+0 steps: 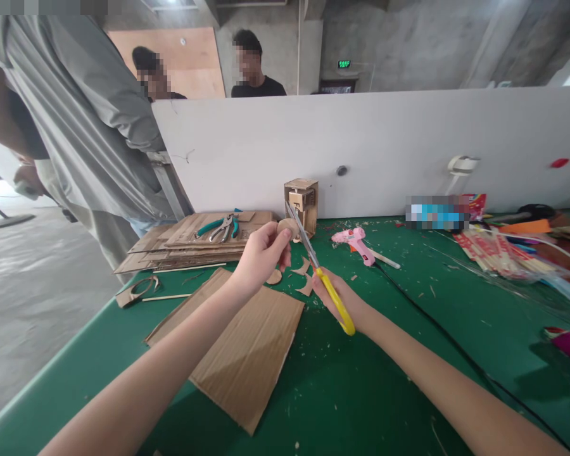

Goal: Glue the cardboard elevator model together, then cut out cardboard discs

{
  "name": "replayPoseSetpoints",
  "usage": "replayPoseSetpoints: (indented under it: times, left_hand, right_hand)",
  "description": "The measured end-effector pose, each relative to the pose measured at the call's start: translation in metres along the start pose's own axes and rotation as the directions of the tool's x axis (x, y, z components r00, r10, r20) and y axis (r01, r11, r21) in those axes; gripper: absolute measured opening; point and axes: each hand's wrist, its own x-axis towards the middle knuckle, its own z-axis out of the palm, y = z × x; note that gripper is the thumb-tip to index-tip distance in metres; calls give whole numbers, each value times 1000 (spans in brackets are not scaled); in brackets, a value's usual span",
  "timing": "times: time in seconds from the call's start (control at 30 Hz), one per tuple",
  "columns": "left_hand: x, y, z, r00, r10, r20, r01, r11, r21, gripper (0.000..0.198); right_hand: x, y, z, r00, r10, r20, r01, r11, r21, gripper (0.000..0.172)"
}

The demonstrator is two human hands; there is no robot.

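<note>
Between the thumb and fingers of my left hand point(268, 250) is a small round cardboard disc point(287, 227). My right hand point(337, 296) grips yellow-handled scissors point(335, 297), whose metal blades point up and away beside the disc's right edge. Whether the blades touch the disc, I cannot tell. Below my left hand another cardboard disc point(274, 277) lies on the table, with curved cardboard offcuts point(306, 285) to its right. A large cardboard sheet point(249, 342) lies under my left forearm. Just behind the blades stands a small cardboard box structure point(308, 190).
A pink glue gun point(356, 242) lies right of my hands, its black cord point(432, 326) crossing the green table point(361, 392). Pliers point(221, 228) rest on stacked cardboard point(185, 244) at left. A white partition point(247, 152) closes the back. A person in grey point(90, 114) stands at left.
</note>
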Motion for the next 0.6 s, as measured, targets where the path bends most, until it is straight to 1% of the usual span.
replayPoseSetpoints:
  times: [0.07,0.17,0.23,0.3,0.37,0.5,0.6]
  left_hand:
    - [0,0,-2,1000,11,13,-12,999,44,26]
    - [0,6,-6,998,23,53,-31,989,146,27]
    - [0,12,-9,995,23,92,-42,976,213,27]
    - [1,18,-13,992,10,126,-41,969,246,27]
    - [2,21,-16,989,-8,145,-28,970,243,27]
    - [2,22,-19,987,-46,156,10,974,227,26]
    - [1,18,-13,992,-71,103,57,990,131,26]
  right_hand:
    - [0,5,1,1000,-3,30,2,999,41,50]
    - [0,8,0,998,21,57,-26,996,90,51]
    - [-1,6,-2,996,31,78,-36,997,69,51]
    - [-2,0,-5,994,43,105,-44,999,11,52]
    - [-2,-5,-9,991,58,118,-55,998,-35,53]
    - [-1,-5,-11,995,55,80,-50,997,-61,54]
    - [0,0,-7,999,21,29,-19,997,-78,52]
